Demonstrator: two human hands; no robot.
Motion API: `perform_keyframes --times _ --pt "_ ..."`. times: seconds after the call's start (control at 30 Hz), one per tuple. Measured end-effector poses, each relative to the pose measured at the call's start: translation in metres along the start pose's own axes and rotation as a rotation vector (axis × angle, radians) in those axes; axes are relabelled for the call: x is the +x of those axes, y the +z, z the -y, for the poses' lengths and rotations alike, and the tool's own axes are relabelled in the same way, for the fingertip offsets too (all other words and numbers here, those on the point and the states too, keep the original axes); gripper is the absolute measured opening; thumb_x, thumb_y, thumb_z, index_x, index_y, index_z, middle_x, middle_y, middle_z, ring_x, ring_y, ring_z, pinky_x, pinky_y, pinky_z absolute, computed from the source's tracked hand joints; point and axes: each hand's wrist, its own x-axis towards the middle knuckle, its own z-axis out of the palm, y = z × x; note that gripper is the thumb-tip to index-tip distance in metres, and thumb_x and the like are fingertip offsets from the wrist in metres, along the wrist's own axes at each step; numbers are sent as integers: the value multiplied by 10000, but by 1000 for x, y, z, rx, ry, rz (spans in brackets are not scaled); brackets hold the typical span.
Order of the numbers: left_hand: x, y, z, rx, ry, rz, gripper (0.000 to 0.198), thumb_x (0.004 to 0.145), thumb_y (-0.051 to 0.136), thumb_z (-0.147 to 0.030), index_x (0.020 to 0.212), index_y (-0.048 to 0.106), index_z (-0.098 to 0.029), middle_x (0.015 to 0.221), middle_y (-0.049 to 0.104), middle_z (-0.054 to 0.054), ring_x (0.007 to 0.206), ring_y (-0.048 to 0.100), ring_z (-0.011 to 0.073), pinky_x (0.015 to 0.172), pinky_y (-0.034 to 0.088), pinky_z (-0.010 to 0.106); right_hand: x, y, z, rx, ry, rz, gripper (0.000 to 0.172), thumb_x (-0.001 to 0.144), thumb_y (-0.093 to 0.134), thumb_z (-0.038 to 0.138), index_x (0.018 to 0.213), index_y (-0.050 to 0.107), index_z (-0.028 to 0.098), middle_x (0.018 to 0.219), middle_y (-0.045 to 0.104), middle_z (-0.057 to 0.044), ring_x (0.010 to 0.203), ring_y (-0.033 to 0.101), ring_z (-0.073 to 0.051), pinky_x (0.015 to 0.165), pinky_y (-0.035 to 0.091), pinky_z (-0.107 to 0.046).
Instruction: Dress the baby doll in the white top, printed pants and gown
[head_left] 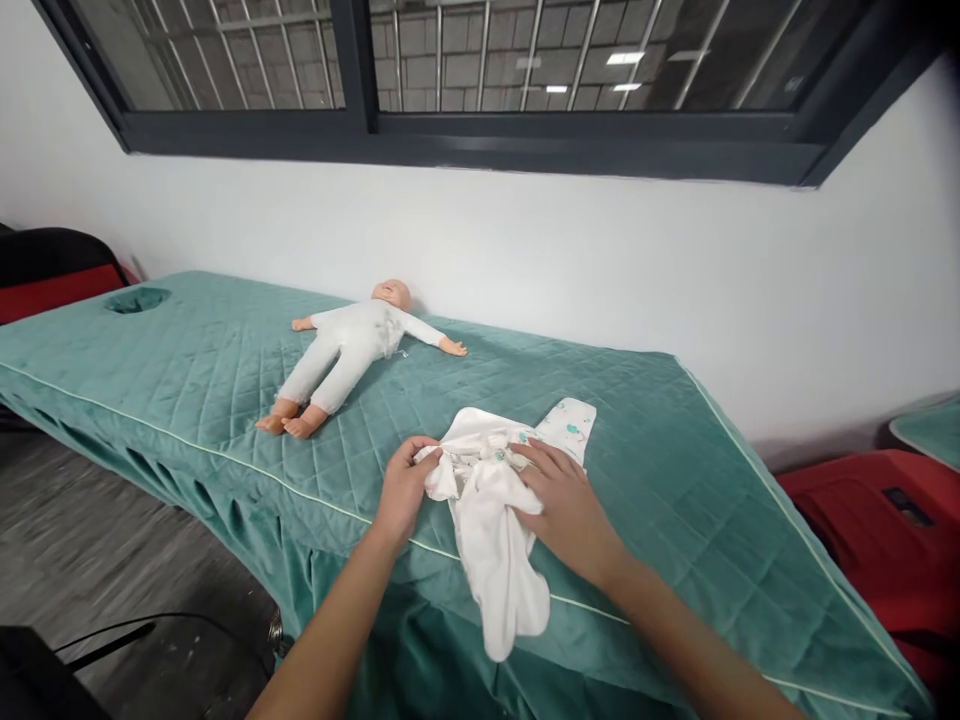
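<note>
A small white baby garment [491, 520] lies bunched near the front edge of a teal quilted bed [210, 390], one end hanging over the edge. My left hand [403, 487] pinches its left side with closed fingers. My right hand [564, 503] rests on the cloth's right side, fingers curled onto it. A printed white cloth [571, 425] sticks out from under the garment. A baby doll [346, 352] in a white suit lies on its back farther away, arms spread, apart from both hands.
The bed stands against a white wall [600, 260] under a dark-framed window [450, 130]. A face hole [137, 299] sits at the bed's far left end. Red furniture [862, 530] stands at right, a red and black seat [52, 275] at left. Grey floor lies below left.
</note>
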Motion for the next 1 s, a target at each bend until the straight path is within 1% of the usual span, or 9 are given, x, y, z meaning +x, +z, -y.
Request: perform_keyframes --times 0.13,0.2,0.3,0.47,0.63,0.7,0.8,0.9,1.0 --pt "5 -5 4 -116 0 -55 319 684 792 -380 861 658 -151 722 593 -22 603 503 71 567 386 186 3 -17 -16 230 105 -183 116 827 618 235 939 649 228 1324 616 -70 1295 509 -277 1105 376 -495" --pt "7 -8 6 -181 1 -76 326 671 804 -370 867 658 -154 741 603 -19 617 515 75 581 395 190 -1 -35 -22 395 134 -175 76 835 626 278 883 648 224 1334 607 -73 1255 547 -273 1069 423 -456" --pt "8 -11 9 -258 6 -95 337 661 814 -361 879 651 -163 752 608 -23 623 525 78 586 402 193 -12 -64 -31 579 237 -130 183 821 669 327 978 677 234 1294 634 -66 1164 610 -266 1008 479 -414" --pt "6 -9 10 -221 56 -63 331 700 797 -379 896 636 -166 758 617 -19 624 529 81 595 409 196 -32 -94 -69 549 377 -346 317 835 663 383 1139 657 293 1322 624 -41 1188 600 -270 1030 473 -420" --pt "2 -7 15 -43 115 -31 311 758 750 -414 926 638 -178 861 653 4 722 558 107 645 426 199 -53 -73 -115 157 172 47 191 876 591 345 984 723 260 1260 661 -88 1336 486 -322 1077 449 -463" --pt "-1 -7 18 23 131 -13 290 782 726 -416 933 641 -183 867 647 0 721 545 106 646 417 197 -62 -62 -123 101 186 130 232 872 590 345 1037 711 237 1310 631 -111 1331 495 -334 1050 480 -488" --pt "-2 -9 21 74 144 -10 278 800 704 -422 934 639 -187 857 637 -5 697 527 105 631 400 197 -67 -63 -111 -52 306 -74 345 878 511 286 1190 645 224 1448 514 -122 1248 569 -333 994 510 -525" --pt "-2 -10 22 91 148 -12 281 804 698 -427 934 636 -186 855 631 -4 692 522 107 623 393 197 -51 -76 -73 -175 298 -318 404 909 393 199 1252 600 250 1448 518 -69 1244 568 -296 1015 486 -512" --pt "-2 -10 22 107 146 -14 276 814 690 -424 937 630 -184 846 618 -6 678 504 103 612 386 196 -19 -75 -39 -120 185 -270 354 953 430 249 1271 578 288 1411 556 -28 1252 560 -240 1022 486 -427"
